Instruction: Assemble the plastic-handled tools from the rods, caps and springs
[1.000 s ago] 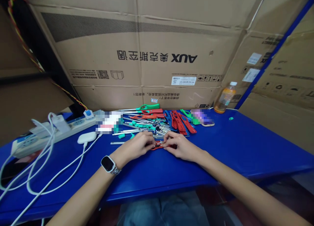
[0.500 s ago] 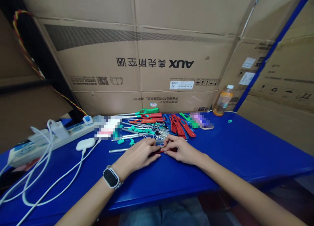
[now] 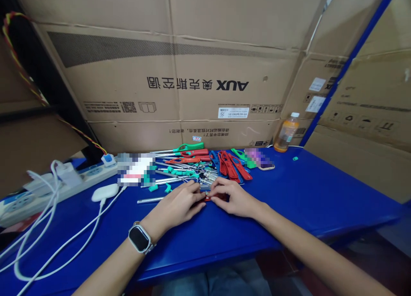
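My left hand point(image 3: 180, 205) and my right hand point(image 3: 233, 198) meet above the blue tabletop point(image 3: 308, 197), their fingers closed around a red lighter casing point(image 3: 208, 198). Most of the casing is covered by the fingers. A small pale part point(image 3: 206, 193) shows between the fingertips; its kind is too small to tell. From under my left hand a metal lighter tube point(image 3: 149, 200) sticks out leftward. Just beyond the hands lie loose metal tubes, teal plastic pieces point(image 3: 168, 187), and red lighter shells point(image 3: 231, 166) with blue ones among them.
Long-necked lighters, one green point(image 3: 192, 147), lie along the back against a cardboard box point(image 3: 195, 112). A phone point(image 3: 261, 159) and a drink bottle point(image 3: 287, 133) are at the back right. On the left are a power strip point(image 3: 90, 172), a white case point(image 3: 105, 192) and white cables.
The view has shifted slightly, moving the scene a little to the left. Both hands stay together on the red casing, with only small finger movements.
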### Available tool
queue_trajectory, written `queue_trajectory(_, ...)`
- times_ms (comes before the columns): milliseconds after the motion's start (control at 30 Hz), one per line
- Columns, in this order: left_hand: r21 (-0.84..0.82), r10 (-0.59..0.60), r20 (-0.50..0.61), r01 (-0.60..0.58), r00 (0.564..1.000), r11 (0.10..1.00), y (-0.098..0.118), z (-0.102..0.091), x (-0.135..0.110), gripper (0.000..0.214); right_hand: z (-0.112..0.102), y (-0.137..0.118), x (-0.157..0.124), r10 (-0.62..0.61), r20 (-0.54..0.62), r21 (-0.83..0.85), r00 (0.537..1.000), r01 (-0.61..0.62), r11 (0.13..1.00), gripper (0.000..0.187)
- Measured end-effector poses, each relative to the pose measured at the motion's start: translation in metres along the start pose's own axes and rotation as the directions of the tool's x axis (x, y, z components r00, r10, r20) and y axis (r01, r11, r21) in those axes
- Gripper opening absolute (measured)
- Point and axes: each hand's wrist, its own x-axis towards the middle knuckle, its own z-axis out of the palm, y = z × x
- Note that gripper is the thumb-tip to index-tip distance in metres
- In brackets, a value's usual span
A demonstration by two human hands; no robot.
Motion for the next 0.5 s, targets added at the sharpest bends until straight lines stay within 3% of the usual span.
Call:
queue_trajectory(100,-0.028,-0.013,-0.014,0.012,1.000,1.000,-0.001,-0.004,0.002,0.027,-0.008,0.003,0.001,0.018,-0.167,-0.019,0.986,-0.022,1.000,0.015)
queue_trajectory(200,-0.058,-0.034,-0.056,0.031,0.998,0.998,-0.007,-0.013,0.007,0.027,-0.020,0.012,0.003,0.083,-0.356,-0.061,0.931,-0.112,0.992,0.015)
queue_trajectory(267,-0.080,-0.050,-0.074,0.044,0.996,0.996,-0.014,-0.021,0.013,0.029,-0.026,0.015,0.003,0.115,-0.398,-0.078,0.910,-0.159,0.984,0.014)
queue_trajectory(400,-0.136,-0.104,-0.090,0.091,0.991,0.987,-0.030,-0.036,0.016,0.029,-0.025,0.011,0.010,0.054,-0.265,-0.146,0.963,-0.096,0.985,0.013)
queue_trajectory(500,-0.208,-0.185,-0.106,0.160,0.977,0.965,-0.041,-0.037,0.006,0.028,-0.015,0.003,0.022,-0.004,-0.128,-0.192,0.992,-0.020,0.981,0.013)
